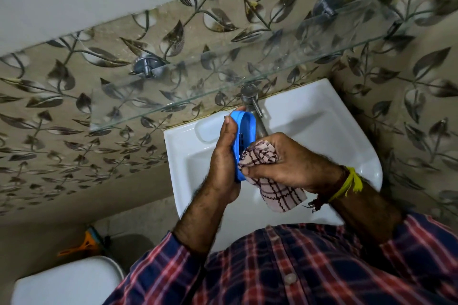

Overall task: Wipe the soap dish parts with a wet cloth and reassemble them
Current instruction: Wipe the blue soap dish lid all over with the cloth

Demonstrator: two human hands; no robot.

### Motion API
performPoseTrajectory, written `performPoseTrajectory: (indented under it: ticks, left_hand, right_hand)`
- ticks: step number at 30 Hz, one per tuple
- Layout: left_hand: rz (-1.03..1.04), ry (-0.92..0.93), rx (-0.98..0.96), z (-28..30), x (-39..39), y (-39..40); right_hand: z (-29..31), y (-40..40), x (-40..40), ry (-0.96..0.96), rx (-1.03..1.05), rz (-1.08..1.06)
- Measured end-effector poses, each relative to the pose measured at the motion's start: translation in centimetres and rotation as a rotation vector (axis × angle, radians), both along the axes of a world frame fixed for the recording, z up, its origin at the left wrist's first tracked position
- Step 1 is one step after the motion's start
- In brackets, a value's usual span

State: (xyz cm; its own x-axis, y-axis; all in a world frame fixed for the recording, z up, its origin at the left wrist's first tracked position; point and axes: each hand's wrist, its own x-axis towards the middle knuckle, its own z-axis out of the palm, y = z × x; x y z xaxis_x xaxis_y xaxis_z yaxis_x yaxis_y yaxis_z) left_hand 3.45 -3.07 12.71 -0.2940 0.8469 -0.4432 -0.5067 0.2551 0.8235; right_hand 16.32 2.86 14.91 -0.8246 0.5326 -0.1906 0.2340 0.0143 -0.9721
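A blue oval soap dish part [245,129] with slots stands on edge over the white sink [322,126]. My left hand [224,156] grips it from the left, fingers along its back. My right hand [290,163] holds a pink checked cloth [272,181] bunched up and pressed against the lower inside of the blue part. The cloth's tail hangs below my right palm. No other soap dish part is visible.
A metal tap [252,101] rises just behind the blue part. A glass shelf [198,96] on two metal brackets juts out above the sink's back edge. A white toilet cistern lid [67,282] sits low left, with an orange tool [81,245] on the floor.
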Motion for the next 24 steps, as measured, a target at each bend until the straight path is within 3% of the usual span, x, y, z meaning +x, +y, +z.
performPoseTrajectory:
  ticks: [17, 21, 24]
  left_hand:
    - [-0.001, -0.08, -0.106, 1.0, -0.2, 0.3]
    - [-0.018, -0.102, -0.114, 1.5, -0.8, 0.4]
    - [-0.033, -0.088, -0.144, 1.5, -0.7, 0.3]
  right_hand:
    - [-0.1, 0.6, 0.3, -0.039, 0.313, 0.189]
    - [-0.3, 0.7, 0.4, -0.151, 0.472, 0.215]
    - [-0.1, 0.5, 0.3, -0.141, 0.47, 0.224]
